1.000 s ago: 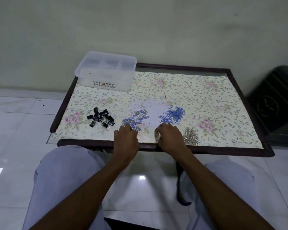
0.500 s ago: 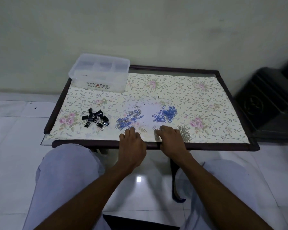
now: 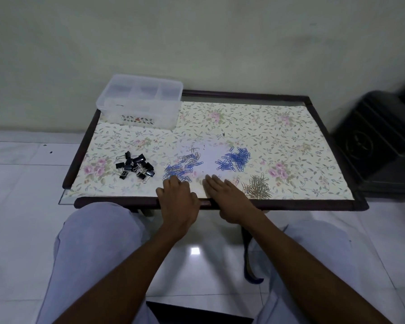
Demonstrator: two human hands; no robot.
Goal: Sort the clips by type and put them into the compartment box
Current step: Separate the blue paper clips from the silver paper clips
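A clear plastic compartment box (image 3: 139,102) stands at the table's back left corner. Black binder clips (image 3: 136,168) lie in a pile at the front left. A mixed pile of blue and silver paper clips (image 3: 181,167) sits in the middle, and a pile of blue paper clips (image 3: 234,159) lies to its right. Silver paper clips (image 3: 257,187) are heaped near the front right. My left hand (image 3: 178,199) rests flat at the table's front edge, fingertips touching the mixed pile. My right hand (image 3: 229,197) lies flat beside it, fingers straight, holding nothing.
The low table (image 3: 278,204) has a dark wooden frame and a floral cover. A dark cabinet (image 3: 379,141) stands to the right. A wall rises behind the table, white floor tiles lie around it, and my knees sit under the front edge.
Both hands slid back toward the table's front edge and flattened. The view tilted and shifted, so the table sits lower in frame.
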